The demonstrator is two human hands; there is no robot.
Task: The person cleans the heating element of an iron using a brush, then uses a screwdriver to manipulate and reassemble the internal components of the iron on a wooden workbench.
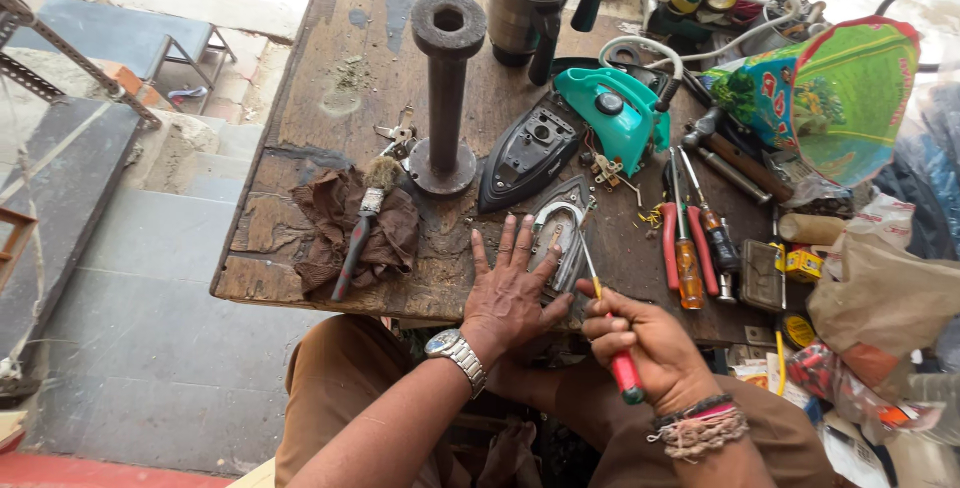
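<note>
Low in the frame, the right hand (640,340) is clamped round a red-handled screwdriver (610,323), its shaft slanting up toward the iron soleplate (560,238) at the lower centre. The left hand (512,288) lies flat with fingers spread, pressing on that soleplate; a metal watch sits on its wrist. Both rest on a worn, stained wooden tabletop (330,58). To the left lies a brown rag (345,223) with a brush (362,223) on it. Right of centre lie red-handled pliers (680,243). Farther up stand a rusty iron post (447,88), a dark iron base (528,153) and a teal iron housing (615,113). At the top edge is a steel jug (525,8), holding something green, perhaps plastic. Grey paving and steps fill the left side.
</note>
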